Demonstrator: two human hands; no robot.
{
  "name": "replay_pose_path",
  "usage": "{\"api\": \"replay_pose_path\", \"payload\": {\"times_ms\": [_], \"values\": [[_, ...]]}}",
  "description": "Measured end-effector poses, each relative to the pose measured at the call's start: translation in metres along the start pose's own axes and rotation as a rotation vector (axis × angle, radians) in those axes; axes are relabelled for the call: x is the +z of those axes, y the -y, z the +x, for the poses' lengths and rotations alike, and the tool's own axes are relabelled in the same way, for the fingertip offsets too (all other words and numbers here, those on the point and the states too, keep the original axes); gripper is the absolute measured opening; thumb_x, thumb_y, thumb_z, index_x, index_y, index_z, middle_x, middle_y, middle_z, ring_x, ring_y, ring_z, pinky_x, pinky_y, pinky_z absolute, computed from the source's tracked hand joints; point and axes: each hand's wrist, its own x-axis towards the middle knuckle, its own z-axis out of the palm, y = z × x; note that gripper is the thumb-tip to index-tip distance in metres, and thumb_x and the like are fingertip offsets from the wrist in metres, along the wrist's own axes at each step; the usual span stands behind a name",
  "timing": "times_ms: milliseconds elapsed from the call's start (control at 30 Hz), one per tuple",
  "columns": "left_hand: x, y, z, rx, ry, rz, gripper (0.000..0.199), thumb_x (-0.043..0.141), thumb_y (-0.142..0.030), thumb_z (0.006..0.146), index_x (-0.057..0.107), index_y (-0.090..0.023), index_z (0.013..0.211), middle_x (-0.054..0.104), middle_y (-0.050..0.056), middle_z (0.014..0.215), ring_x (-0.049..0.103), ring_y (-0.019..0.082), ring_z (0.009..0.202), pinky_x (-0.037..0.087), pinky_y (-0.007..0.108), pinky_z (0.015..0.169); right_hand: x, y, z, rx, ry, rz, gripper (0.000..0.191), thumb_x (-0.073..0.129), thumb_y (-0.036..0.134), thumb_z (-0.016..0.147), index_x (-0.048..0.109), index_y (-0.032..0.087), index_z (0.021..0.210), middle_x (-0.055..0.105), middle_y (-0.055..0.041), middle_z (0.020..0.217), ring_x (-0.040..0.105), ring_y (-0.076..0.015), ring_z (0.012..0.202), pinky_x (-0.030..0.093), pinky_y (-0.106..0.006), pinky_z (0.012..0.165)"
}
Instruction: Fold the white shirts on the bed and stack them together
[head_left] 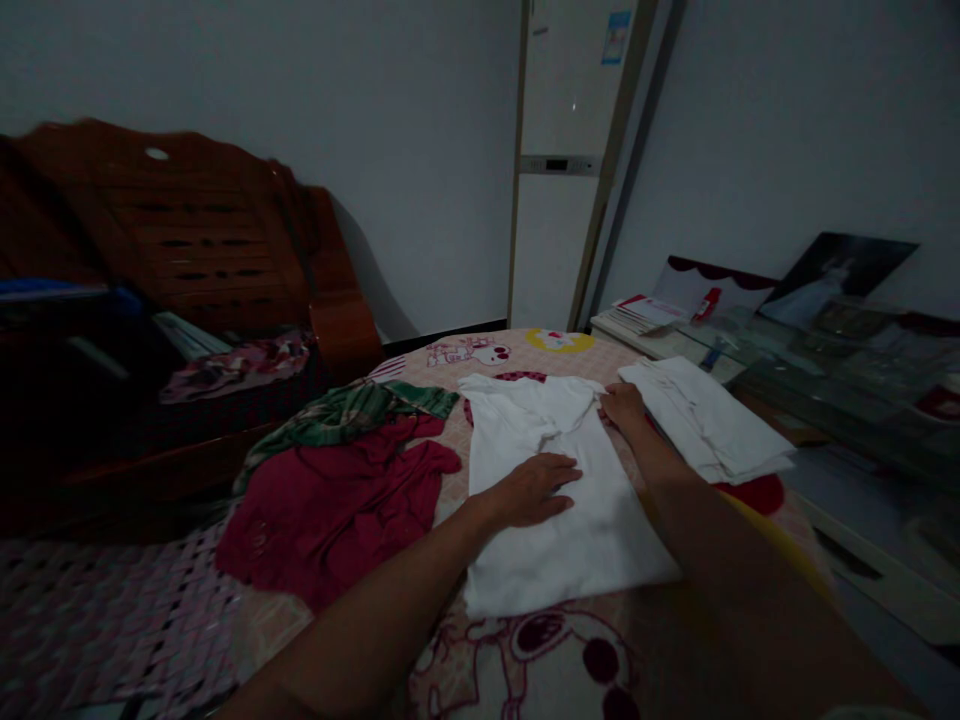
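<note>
A white garment [574, 545] lies spread on the patterned cloth of the round table, its sides turned in to a long shape. My left hand [534, 490] rests flat on its middle with the fingers apart. At the garment's upper right corner, my right hand [622, 404] has its fingers closed on the edge of the white fabric. A folded white stack of cloth [705, 415] sits just to the right of that hand. Left of the white garment are a crumpled dark pink garment [337, 505] and a green plaid cloth [337, 415].
A carved wooden bench [187, 230] stands at the left, with a woven seat [112, 620] nearer. At the right is a glass-topped cabinet [825, 370] bearing papers, a red bottle [707, 304] and a photo [832, 280]. A tall white appliance [555, 240] stands behind the table.
</note>
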Motion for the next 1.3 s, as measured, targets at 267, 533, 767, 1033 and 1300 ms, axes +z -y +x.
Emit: {"api": "replay_pose_path", "payload": {"times_ms": [267,533,767,1033,1300], "values": [[0.001,0.000,0.001,0.006,0.003,0.007,0.049,0.053,-0.038,0.093,0.054,-0.014,0.135,0.053,0.018,0.142,0.048,0.026,0.134,0.039,0.042,0.112,-0.007,0.010,0.027,-0.397,-0.221,-0.106,0.040,0.044,0.014,0.072,0.077,0.014,0.094,0.076,-0.0086,0.090,0.068,-0.0218,0.089,0.050,-0.030,0.086],[0.002,0.000,-0.001,0.005,0.009,0.009,0.049,0.050,-0.039,0.095,0.052,-0.016,0.138,0.051,0.016,0.144,0.045,0.026,0.136,0.038,0.043,0.113,-0.006,-0.003,0.040,-0.160,-0.285,-0.135,0.054,0.043,0.005,0.069,0.069,0.005,0.116,0.069,-0.0178,0.116,0.063,-0.0282,0.112,0.047,-0.038,0.098],[0.000,-0.002,0.001,0.016,0.020,0.010,0.049,0.050,-0.038,0.094,0.053,-0.013,0.137,0.052,0.018,0.143,0.047,0.027,0.135,0.038,0.043,0.113,0.016,0.005,0.015,-0.455,-0.186,-0.265,0.043,0.049,0.015,0.080,0.068,0.010,0.117,0.064,-0.0161,0.128,0.055,-0.0266,0.122,0.037,-0.039,0.110],[0.001,0.000,0.001,0.006,0.009,0.008,0.048,0.052,-0.038,0.093,0.053,-0.016,0.136,0.053,0.016,0.143,0.048,0.026,0.134,0.038,0.043,0.112,0.018,0.019,0.006,-0.442,-0.025,-0.326,0.028,0.049,0.012,0.072,0.074,0.016,0.083,0.075,-0.0081,0.088,0.065,-0.0207,0.089,0.047,-0.028,0.085],[0.001,0.000,0.002,0.017,0.017,0.032,0.050,0.052,-0.037,0.094,0.054,-0.010,0.136,0.052,0.019,0.143,0.048,0.027,0.135,0.038,0.042,0.113,-0.050,-0.021,-0.017,-0.315,-0.065,0.014,0.017,0.046,0.021,0.065,0.062,0.018,0.059,0.055,0.0022,0.053,0.050,-0.0153,0.056,0.036,-0.024,0.052]]}}
